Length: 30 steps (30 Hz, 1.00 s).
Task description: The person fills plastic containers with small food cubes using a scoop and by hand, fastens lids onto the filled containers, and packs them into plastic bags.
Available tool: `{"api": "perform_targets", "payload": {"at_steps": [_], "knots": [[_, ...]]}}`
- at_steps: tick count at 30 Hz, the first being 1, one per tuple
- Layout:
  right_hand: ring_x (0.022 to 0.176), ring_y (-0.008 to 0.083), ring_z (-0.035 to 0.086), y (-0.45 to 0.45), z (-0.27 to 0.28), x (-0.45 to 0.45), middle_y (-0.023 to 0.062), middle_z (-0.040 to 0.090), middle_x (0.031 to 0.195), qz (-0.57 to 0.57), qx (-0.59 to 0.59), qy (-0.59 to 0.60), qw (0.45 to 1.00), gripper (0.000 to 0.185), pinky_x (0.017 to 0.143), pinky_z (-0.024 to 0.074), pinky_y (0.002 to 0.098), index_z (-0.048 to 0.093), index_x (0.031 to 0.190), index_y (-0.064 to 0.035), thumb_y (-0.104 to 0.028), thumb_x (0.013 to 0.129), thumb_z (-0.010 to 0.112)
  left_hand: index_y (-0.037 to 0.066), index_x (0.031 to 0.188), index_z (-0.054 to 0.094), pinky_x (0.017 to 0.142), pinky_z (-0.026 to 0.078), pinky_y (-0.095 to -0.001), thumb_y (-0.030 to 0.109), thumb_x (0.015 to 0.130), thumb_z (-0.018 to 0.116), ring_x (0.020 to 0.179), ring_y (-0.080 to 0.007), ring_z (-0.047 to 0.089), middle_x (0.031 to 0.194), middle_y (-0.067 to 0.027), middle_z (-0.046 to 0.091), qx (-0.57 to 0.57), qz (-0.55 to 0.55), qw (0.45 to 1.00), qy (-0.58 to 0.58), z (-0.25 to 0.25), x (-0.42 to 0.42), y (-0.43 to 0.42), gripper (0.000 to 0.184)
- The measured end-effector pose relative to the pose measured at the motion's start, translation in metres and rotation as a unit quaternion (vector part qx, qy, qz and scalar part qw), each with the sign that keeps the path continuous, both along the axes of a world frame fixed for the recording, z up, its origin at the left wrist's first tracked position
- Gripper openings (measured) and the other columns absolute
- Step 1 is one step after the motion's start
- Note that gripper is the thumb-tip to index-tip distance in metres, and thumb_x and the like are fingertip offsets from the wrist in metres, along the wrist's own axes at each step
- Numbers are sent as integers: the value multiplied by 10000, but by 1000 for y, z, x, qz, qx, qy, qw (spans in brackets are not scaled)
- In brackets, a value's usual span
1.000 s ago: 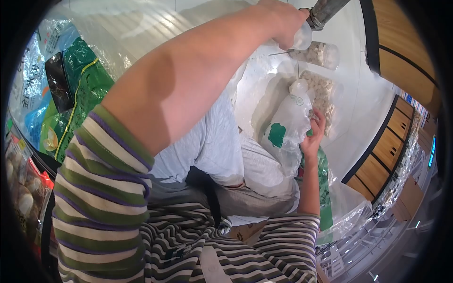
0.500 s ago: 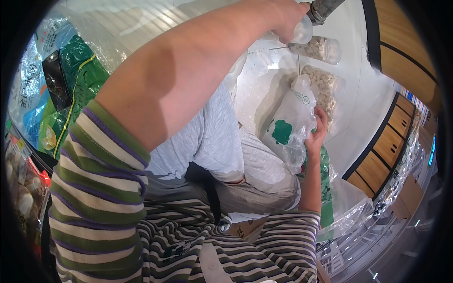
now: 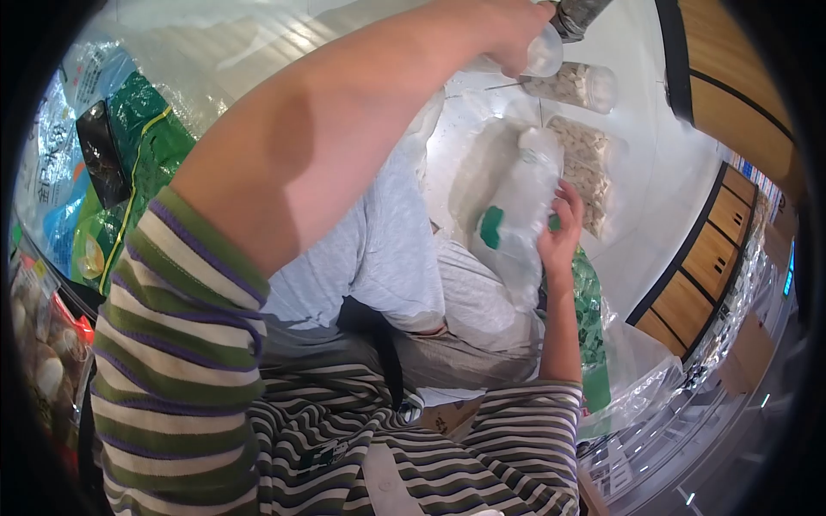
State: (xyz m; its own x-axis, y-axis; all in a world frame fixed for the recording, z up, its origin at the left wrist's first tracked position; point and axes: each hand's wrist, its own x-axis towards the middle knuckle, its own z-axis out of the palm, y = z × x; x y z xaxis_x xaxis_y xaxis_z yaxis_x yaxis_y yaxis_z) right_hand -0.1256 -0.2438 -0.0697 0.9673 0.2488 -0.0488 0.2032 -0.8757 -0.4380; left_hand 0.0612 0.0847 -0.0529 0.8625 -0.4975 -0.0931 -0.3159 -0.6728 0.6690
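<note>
My left hand reaches across to the top of the view, its fingers curled round a clear plastic jar, much of which the hand hides. A grey, dark-tipped rod-like object lies just beyond its fingertips. On the right, my right hand has its fingers closed on the side of a clear plastic bag with a green print. The bag is blurred and lies along my knee. Beside it lie clear jars of pale beige chunks, one upper jar and more beige chunks below.
To the left are a green printed plastic bag, a black phone-like object on it, and packaged goods. Wooden cabinets line the right. Green and clear plastic sheeting lies beside my right forearm.
My right hand has shifted slightly left and turned the plastic bag, so less of its green print shows. My left hand has moved slightly left with the jar.
</note>
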Motion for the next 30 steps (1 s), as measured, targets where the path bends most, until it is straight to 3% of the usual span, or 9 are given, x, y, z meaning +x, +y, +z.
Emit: {"api": "perform_targets", "payload": {"at_steps": [2,5,7,10,13,18,23,25,30], "knots": [[1126,348,558,30,4,-1,183,495,1357,13,-30,19,999,252,918,479,418,665,1014,-39,-17,767,625,-53,1377,385,931,497,-391,208,654,760,1119,-319,604,1174,-214,630,-1,-5,1000,-10,-11,-4,-5,856],[1159,350,554,61,10,4,174,507,1353,52,-20,11,998,343,937,476,417,644,1110,-51,16,777,596,-30,1203,547,756,535,-376,237,739,708,881,-281,665,979,-164,683,-51,55,982,-175,-15,-11,-5,559],[1142,341,566,74,19,18,169,528,1330,50,-5,-7,999,345,942,474,407,640,1114,-46,18,778,593,64,1274,450,796,525,-434,190,663,800,1001,-336,638,1069,-170,651,20,-5,998,57,1,-1,-4,715],[1090,329,594,93,28,49,162,588,1239,35,31,-49,998,348,930,483,395,617,1147,-33,-5,801,601,68,1268,447,831,503,-446,205,652,821,1018,-363,620,1094,-188,642,-41,-7,999,26,-14,1,-3,734],[1058,362,598,129,38,89,186,557,1248,-69,148,-17,986,409,870,510,421,566,1224,-45,-117,831,654,78,1263,464,865,500,-445,200,649,824,1052,-373,607,1137,-181,636,-75,-13,997,-26,-33,4,-4,722],[898,376,628,168,31,132,237,529,1212,-29,-40,-148,988,591,783,534,440,498,1299,-66,-367,820,668,122,1348,443,859,501,-456,212,699,760,1026,-414,607,1137,-225,629,-151,-8,987,-52,-57,2,-5,728],[837,388,639,173,42,136,221,545,1084,-77,-49,-59,994,586,710,541,463,541,1146,-22,-416,743,702,80,1367,434,876,487,-440,191,671,757,1032,-412,610,1103,-239,634,-136,-8,984,116,-49,2,-9,775],[762,384,644,172,44,132,228,544,1054,-91,-62,-56,992,579,670,541,470,551,1072,10,-429,728,704,75,1348,455,897,483,-414,191,678,759,1046,-372,622,1105,-216,640,-192,-53,980,-31,-62,0,-14,745],[713,375,643,158,47,119,235,549,1008,-117,-30,-115,986,588,622,536,470,554,1021,41,-457,730,671,72,1267,498,888,483,-385,186,584,832,1024,-308,637,1079,-180,651,-173,-117,978,-29,-18,-9,-25,770]]}}
